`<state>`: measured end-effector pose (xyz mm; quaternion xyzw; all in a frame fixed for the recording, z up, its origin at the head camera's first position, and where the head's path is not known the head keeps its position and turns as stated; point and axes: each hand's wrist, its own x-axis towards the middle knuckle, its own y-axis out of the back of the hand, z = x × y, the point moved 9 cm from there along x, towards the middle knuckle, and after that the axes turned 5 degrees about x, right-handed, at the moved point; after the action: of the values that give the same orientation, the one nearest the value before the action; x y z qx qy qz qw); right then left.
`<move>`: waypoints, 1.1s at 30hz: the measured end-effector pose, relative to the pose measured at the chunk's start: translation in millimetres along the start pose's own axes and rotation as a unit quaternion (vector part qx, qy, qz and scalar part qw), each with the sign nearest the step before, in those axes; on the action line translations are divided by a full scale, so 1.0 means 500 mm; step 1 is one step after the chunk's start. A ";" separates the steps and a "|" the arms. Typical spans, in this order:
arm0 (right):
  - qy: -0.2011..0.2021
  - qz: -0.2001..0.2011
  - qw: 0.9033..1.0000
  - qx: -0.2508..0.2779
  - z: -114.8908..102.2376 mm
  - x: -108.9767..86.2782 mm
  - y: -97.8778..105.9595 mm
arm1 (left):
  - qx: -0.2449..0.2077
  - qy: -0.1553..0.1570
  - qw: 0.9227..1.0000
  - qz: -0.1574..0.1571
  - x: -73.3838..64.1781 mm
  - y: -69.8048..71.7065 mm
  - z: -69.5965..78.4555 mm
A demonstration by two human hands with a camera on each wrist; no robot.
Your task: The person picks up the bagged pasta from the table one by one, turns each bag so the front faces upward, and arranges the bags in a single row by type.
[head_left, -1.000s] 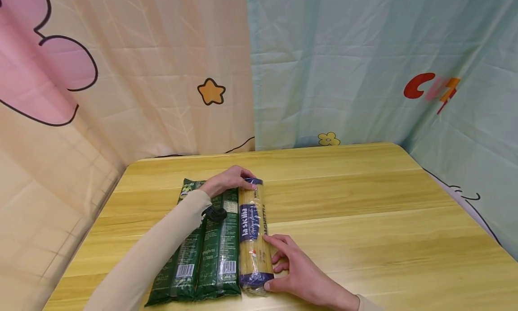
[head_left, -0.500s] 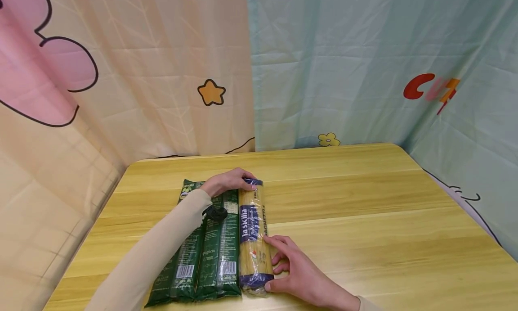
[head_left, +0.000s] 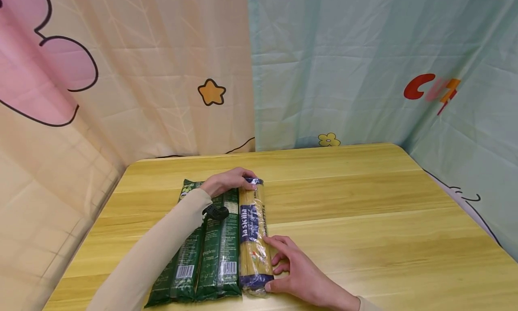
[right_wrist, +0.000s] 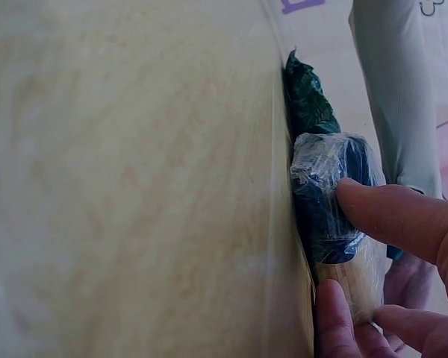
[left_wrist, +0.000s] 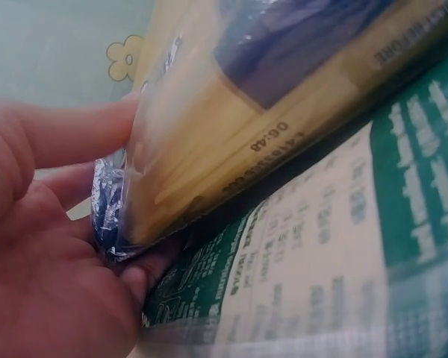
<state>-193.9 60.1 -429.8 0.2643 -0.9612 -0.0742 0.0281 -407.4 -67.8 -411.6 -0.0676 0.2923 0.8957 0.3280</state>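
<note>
A clear pack of spaghetti [head_left: 252, 257] with dark blue ends and a blue label lies lengthwise on the table. My left hand [head_left: 230, 179] grips its far end; in the left wrist view, the thumb lies over the wrap and a fingertip shows beneath the blue end [left_wrist: 108, 212]. At the near end, my right hand [head_left: 297, 270] holds the pack's right side with bent fingers. The right wrist view has the thumb on the blue near end [right_wrist: 321, 201]. Two green spaghetti packs [head_left: 218, 257] [head_left: 182, 261] lie side by side against the clear pack's left, partly under my left arm.
The wooden table [head_left: 364, 212] reaches right and back from the packs. Printed curtains [head_left: 344, 68] hang behind it and at both sides. A black band [head_left: 216, 213] is on my left wrist.
The clear pack has rolled slightly to the right, so less of the lettering on its right side shows. Both hands keep nearly the same place, and the green packs have not moved.
</note>
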 end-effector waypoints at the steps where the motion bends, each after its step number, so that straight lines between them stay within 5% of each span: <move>1: -0.001 0.001 1.000 -0.001 0.000 0.000 0.000 | -0.003 0.000 1.000 0.001 0.000 0.000 0.000; 11: 0.000 0.002 1.000 -0.005 0.001 0.000 0.001 | 0.004 -0.012 1.000 0.004 0.002 0.002 0.001; 19: -0.002 0.006 1.000 -0.006 -0.001 -0.001 0.001 | -0.043 -0.018 0.999 0.003 0.003 0.006 0.000; 26: -0.044 0.027 0.999 0.004 0.006 -0.003 0.002 | -0.078 -0.016 0.997 -0.010 0.002 0.003 0.002; 33: -0.066 0.037 0.997 0.004 0.007 -0.007 0.005 | -0.104 -0.010 0.994 0.012 0.004 0.007 -0.004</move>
<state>-192.6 64.1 -432.8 0.2229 -0.9704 -0.0870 -0.0338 -411.3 -70.1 -412.1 -0.0891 0.1951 0.9257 0.3116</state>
